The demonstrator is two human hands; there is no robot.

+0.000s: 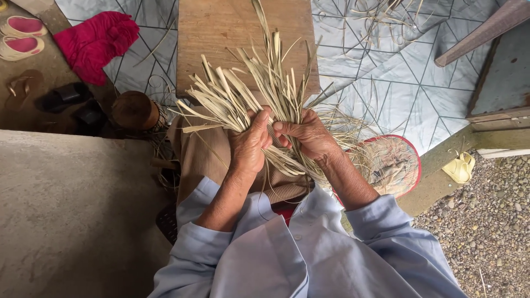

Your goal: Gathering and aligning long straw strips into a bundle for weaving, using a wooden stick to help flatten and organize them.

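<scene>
- Head view, looking straight down at a lap and two hands.
- Left hand clenching around a bundle of pale dry strips, thumb pressing up over the stems.
- Right hand gripping the same bundle just beside the left, fingers curling around it, thumb pointing toward the left hand.
- Strips sitting between both hands above the lap, fanning up and leftward over a wooden board, loose ends trailing down toward the body.
- Lying across the knees under the bundle: a tan ribbed cloth.
- Covering both forearms: light blue sleeves, pushed up off the wrists.
- Resting near the left knee: a round brown pot.
- Lying at upper left on the patterned floor mat: a red cloth, with pink sandals just beyond it.
- Peeking out by the right elbow: a red-edged cushion, with scattered strips lying on it.
- Spreading at lower right: gravel; a yellow scrap lying at its edge.
</scene>
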